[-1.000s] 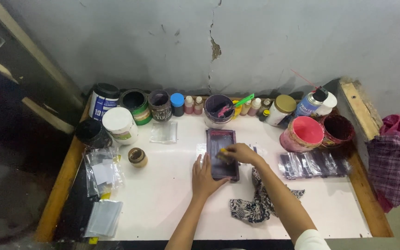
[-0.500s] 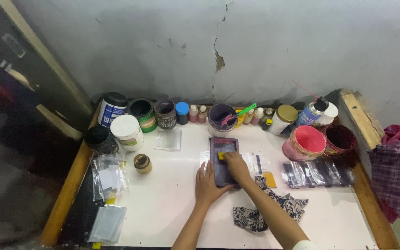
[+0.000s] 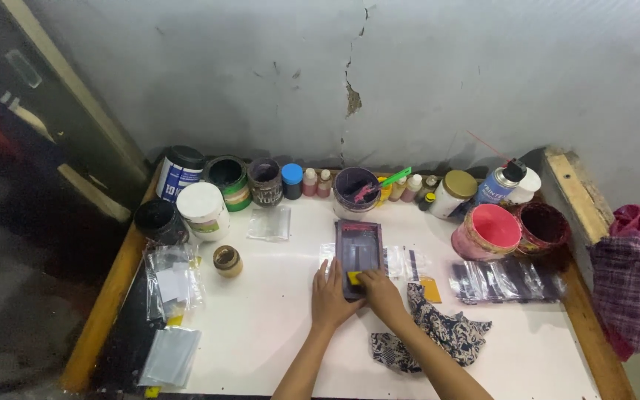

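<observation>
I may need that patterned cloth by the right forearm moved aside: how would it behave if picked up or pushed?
The patterned cloth lies crumpled in loose folds on the white table, so it is probably floppy and would drape or bunch rather than slide whole. It looks thin, so likely light. It lies against the right forearm and could snag there.

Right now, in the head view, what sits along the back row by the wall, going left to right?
Blue-and-white can with black lid → green-banded open tub → dark open jar → blue-capped bottle → purple paint pot → gold-lidded jar → blue spray can.
</observation>
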